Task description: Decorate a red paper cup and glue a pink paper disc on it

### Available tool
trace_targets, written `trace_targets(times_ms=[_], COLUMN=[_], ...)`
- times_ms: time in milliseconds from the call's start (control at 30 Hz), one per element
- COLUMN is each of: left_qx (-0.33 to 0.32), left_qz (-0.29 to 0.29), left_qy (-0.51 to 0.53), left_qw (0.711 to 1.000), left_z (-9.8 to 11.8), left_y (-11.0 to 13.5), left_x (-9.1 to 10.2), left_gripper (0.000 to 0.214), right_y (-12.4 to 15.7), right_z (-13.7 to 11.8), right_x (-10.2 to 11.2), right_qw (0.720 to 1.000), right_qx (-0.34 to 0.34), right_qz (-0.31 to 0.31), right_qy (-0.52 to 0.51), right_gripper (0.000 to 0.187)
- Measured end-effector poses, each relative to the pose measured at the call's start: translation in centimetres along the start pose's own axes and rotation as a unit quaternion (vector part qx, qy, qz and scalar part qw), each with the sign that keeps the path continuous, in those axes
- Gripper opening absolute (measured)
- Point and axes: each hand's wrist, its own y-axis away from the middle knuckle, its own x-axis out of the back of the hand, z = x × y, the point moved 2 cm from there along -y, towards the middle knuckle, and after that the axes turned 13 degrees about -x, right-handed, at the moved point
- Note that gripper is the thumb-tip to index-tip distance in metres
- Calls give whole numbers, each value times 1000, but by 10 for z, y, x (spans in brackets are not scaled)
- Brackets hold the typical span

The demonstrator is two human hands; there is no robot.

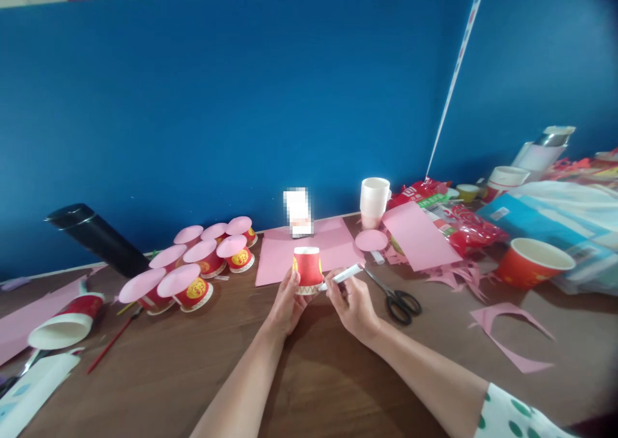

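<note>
My left hand point(288, 301) is closed around the left side of a red paper cup point(309, 268) with yellow print, held upside down above the table. In my right hand point(355, 306) is a white marker pen point(346, 274), gripped like a pencil, its tip at the cup's lower rim on the right. Whether the tip touches the cup I cannot tell. Behind the cup lies a sheet of pink paper point(275, 257). Black-handled scissors point(403, 306) rest on the table just right of my right hand.
Several upturned red cups topped with pink paper discs point(178, 280) stand at left, near a black flask point(96, 238) and a tipped cup point(67, 322). A stack of white cups point(374, 199), a pink disc point(371, 240), red packets point(468, 227) and an orange cup point(533, 262) are at right.
</note>
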Motion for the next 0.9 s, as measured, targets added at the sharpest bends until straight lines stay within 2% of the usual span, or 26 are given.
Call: trace_targets(times_ms=[133, 400, 900], left_qx=[0, -11, -23], left_qz=[-19, 26, 35], left_qy=[-12, -27, -34], left_qw=[1000, 999, 999], left_z=[4, 2, 0], left_y=[2, 1, 3], left_x=[-5, -7, -9], left_gripper=[42, 29, 24], right_y=[0, 4, 3], right_z=[-1, -2, 0], right_x=[1, -1, 0], right_qw=[1000, 998, 998], right_qx=[5, 49, 52], right_qz=[3, -22, 10], right_qy=[4, 15, 39], right_gripper=[16, 13, 13])
